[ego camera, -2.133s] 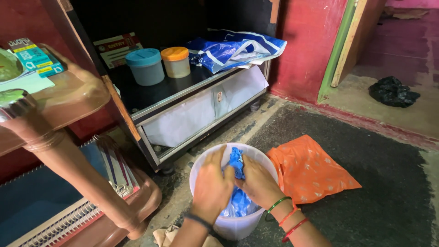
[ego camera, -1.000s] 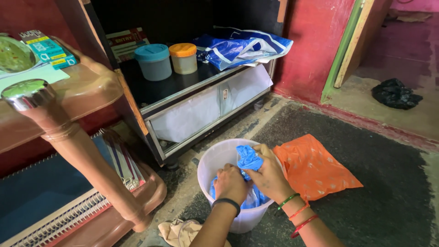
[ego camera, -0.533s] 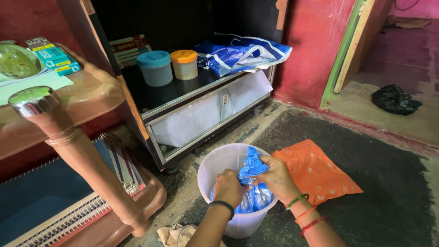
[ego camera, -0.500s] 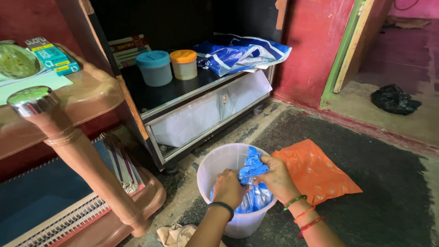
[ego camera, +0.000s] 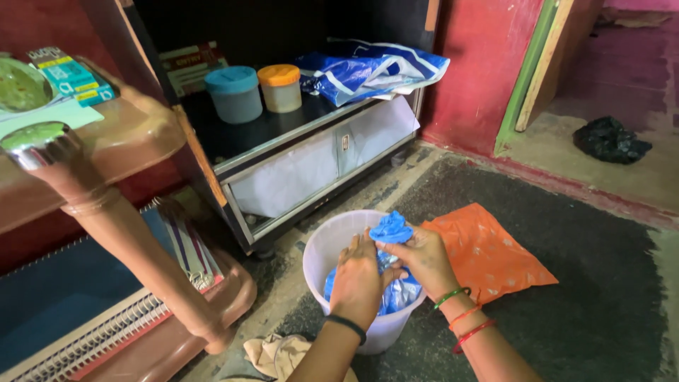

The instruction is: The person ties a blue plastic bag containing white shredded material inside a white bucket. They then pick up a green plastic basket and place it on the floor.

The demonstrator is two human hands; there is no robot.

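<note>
gripping crinkled blue plastic bag (ego camera: pixel 391 230), round bucket (ego camera: pixel 327 244)

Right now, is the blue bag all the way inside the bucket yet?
Not quite. Most of the blue bag already sits inside the white bucket. The left hand and right hand grip its bunched top, which sticks up above the rim. That top is what's left outside.

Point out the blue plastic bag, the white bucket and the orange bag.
blue plastic bag (ego camera: pixel 391 228), head view, bunched top above the hands.
white bucket (ego camera: pixel 327 244), head view, left rim.
orange bag (ego camera: pixel 488 251), head view, middle of its flat face.
</note>
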